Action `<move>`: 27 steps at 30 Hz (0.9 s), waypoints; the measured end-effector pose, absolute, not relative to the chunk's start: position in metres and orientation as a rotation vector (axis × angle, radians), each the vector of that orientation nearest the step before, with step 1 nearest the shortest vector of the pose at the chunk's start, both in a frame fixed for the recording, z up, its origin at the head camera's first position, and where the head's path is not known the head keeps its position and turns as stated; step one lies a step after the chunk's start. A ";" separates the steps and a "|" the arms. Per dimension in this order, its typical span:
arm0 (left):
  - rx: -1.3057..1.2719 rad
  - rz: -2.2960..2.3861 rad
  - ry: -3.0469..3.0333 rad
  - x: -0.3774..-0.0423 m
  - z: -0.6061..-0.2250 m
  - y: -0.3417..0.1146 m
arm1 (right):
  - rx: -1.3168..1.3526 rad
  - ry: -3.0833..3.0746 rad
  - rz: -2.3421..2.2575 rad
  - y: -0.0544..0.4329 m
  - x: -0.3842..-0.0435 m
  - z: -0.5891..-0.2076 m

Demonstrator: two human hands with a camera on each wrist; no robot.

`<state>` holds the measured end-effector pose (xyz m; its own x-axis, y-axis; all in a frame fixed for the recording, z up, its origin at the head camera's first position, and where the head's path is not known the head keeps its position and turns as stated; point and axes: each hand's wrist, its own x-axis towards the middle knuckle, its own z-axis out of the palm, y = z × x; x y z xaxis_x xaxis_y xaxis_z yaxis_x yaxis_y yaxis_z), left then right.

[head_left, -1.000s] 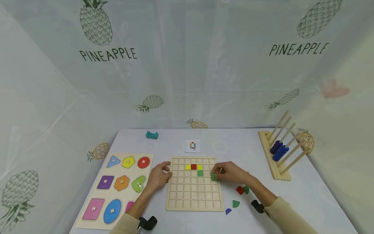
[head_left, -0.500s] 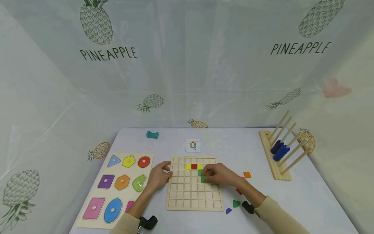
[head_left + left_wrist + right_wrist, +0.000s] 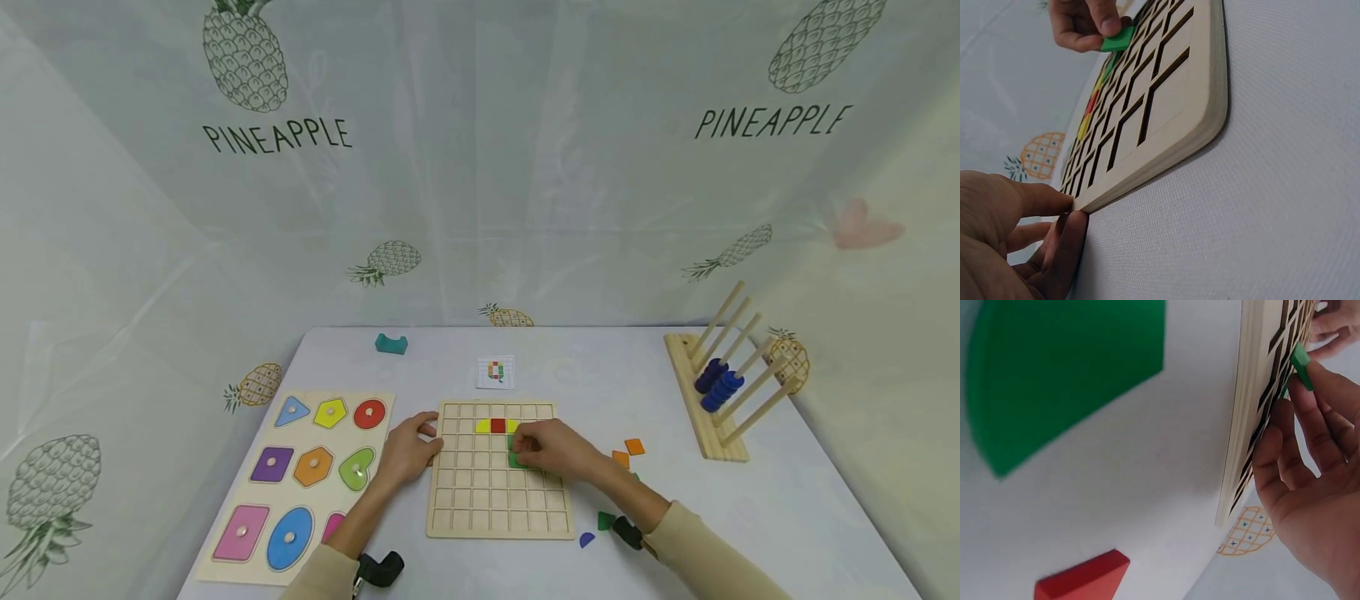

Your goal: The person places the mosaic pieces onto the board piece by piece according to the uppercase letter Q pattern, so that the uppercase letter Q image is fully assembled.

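Observation:
In the head view, a wooden grid board [image 3: 495,528] lies at the table's middle. My left hand [image 3: 407,452] grips its left edge; in the left wrist view, finger and thumb meet at the board's rim. My right hand [image 3: 558,450] is over the right part of the grid, pinching a green square tile [image 3: 1118,40] between thumb and fingers. The left wrist view has this tile tilted just above the cells. A row of yellow [image 3: 482,426], red [image 3: 498,426] and yellow tiles fills cells near the top. Another green tile [image 3: 511,439] sits below, partly hidden by the right hand.
Orange squares [image 3: 635,447], a green quarter-round [image 3: 606,521], a purple half-round [image 3: 587,540] and a red tile [image 3: 1085,578] lie right of the board. A shape puzzle [image 3: 303,433] is at left, a peg stand [image 3: 701,417] at right. Behind are a pattern card [image 3: 496,372] and teal block [image 3: 391,344].
My right hand has carried the green tile leftward from the board's right edge to below the placed green tile. Orange squares have come into view. My left hand has stayed put.

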<state>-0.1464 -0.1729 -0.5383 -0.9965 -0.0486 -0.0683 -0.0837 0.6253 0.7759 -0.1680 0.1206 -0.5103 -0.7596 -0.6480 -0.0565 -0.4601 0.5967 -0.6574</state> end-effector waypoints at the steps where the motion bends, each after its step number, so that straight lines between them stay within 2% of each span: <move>1: -0.112 1.335 2.797 -0.146 -0.538 -0.173 | -0.907 2.546 -0.914 0.120 -0.168 -0.511; 27: -0.123 1.336 2.789 -0.147 -0.538 -0.173 | -0.916 2.599 -0.850 0.117 -0.172 -0.515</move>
